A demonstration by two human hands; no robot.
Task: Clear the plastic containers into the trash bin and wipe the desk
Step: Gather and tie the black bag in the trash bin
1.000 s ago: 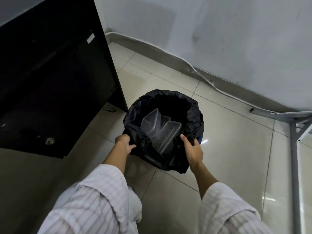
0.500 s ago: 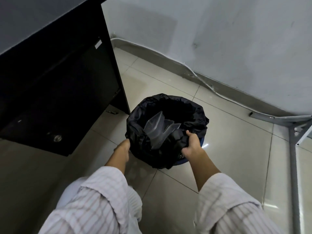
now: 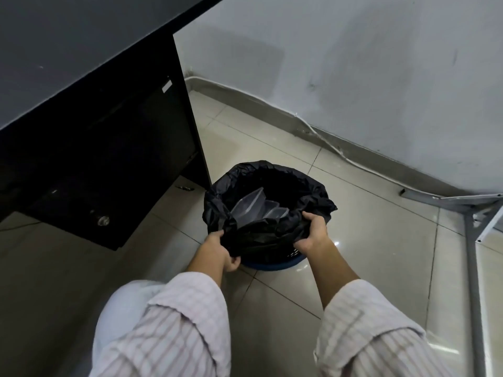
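Observation:
A round blue trash bin (image 3: pixel 272 265) stands on the tiled floor, lined with a black bag (image 3: pixel 275 235). Clear plastic containers (image 3: pixel 250 205) lie tilted inside the bag. My left hand (image 3: pixel 217 251) grips the bag's near left edge. My right hand (image 3: pixel 313 229) grips the near right edge. The near side of the bag is bunched up off the bin's rim, baring the blue base below.
The dark desk (image 3: pixel 68 50) with its black cabinet (image 3: pixel 109 164) stands at the left, close to the bin. A grey wall with a cable (image 3: pixel 340 153) along the skirting runs behind. A grey metal frame (image 3: pixel 471 240) stands on the floor at the right.
Both hands went from touching the bag's rim to gripping it. The near edge of the bag has been pulled up off the bin. The view has risen, showing more of the desk top.

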